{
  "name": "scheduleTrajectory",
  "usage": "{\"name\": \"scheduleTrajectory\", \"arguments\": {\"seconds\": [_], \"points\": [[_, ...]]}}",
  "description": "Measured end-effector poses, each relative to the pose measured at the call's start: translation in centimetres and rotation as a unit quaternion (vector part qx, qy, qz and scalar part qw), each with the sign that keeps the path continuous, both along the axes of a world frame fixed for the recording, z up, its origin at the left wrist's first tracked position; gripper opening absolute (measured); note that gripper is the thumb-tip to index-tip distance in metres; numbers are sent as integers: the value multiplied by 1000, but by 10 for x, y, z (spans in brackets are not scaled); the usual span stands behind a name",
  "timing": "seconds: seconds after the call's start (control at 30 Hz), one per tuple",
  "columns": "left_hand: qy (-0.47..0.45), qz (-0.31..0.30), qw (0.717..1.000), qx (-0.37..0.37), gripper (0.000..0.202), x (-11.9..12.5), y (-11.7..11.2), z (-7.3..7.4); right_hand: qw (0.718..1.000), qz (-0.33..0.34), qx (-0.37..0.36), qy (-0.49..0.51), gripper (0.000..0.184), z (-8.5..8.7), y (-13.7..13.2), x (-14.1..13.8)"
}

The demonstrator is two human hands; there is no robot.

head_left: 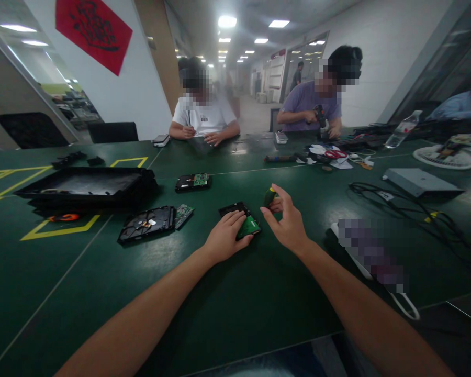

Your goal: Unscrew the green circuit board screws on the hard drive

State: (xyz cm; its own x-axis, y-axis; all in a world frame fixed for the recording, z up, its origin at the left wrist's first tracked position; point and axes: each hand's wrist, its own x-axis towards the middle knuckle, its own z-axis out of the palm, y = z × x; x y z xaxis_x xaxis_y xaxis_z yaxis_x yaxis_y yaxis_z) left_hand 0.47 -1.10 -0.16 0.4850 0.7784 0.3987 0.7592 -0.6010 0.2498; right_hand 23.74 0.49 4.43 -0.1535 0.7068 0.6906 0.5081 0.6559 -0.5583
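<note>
At the middle of a green table (pixel 235 309), your left hand (pixel 225 236) rests flat, gripping nothing, over a black hard drive (pixel 234 207) whose green board (pixel 253 225) is still in place, while your right hand (pixel 288 220) pinches a green-and-yellow handle (pixel 269 198) just off the drive, toward two o'clock; any shaft on it cannot be made out. Reckoned from that drive, the work looks partly done: at nine o'clock lies a second drive (pixel 143 224) stripped of its board, the loose board (pixel 184 215) close against its edge. Between ten and eleven, a third drive (pixel 192 182) appears to carry its board yet, so two seem left. Yellow tape (pixel 68 230) marks the table at nine o'clock near a black tray (pixel 27 192); a silver box (pixel 422 182) sits between two and three. Across from you, co-workers in white (pixel 210 115) and purple (pixel 298 104) sit near twelve and one o'clock, the latter holding a power tool (pixel 320 116), under lit ceiling panels (pixel 227 21) in a long, pale-walled room.
</note>
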Motion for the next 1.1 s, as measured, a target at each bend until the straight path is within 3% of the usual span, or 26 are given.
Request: {"name": "scheduleTrajectory", "arguments": {"seconds": [1.1], "points": [[-4, 0, 1000, -7, 66, 0, -1, 1, 1000, 8, -7, 4, 69, -3, 0, 1]]}}
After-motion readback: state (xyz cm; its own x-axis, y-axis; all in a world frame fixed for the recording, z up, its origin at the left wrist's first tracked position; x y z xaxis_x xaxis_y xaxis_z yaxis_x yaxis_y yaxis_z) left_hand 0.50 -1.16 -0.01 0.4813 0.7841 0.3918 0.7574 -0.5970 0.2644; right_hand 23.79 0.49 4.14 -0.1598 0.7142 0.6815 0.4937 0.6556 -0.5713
